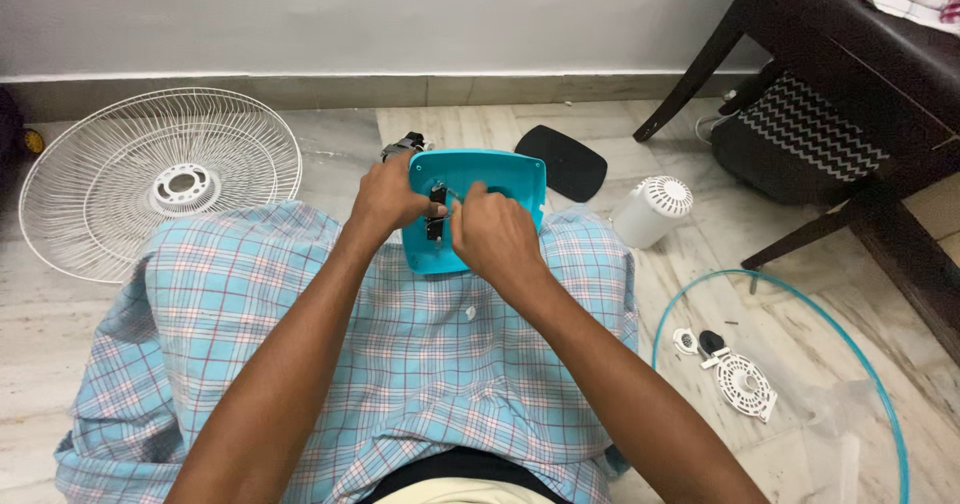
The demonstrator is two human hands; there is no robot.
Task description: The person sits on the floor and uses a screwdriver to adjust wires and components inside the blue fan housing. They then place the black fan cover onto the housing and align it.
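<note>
The turquoise fan housing (478, 204) rests on the person's lap, over the checked cloth (400, 344). The left hand (388, 202) grips its edge and a small black part (437, 214); the right hand (492, 232) pinches something thin there. I'd keep the housing braced steady. No containers nearby, only a white fan grille (160, 179) and a white motor cover (652, 209) on the floor (700, 264).

We see the left hand (385, 202) gripping the edge of a teal plastic housing (478, 204) on a checked cloth (400, 344), while the right hand (493, 236) pinches what seems a small black part (436, 214). A white wire fan guard (160, 179) lies left, a white vented cap (652, 210) right.
</note>
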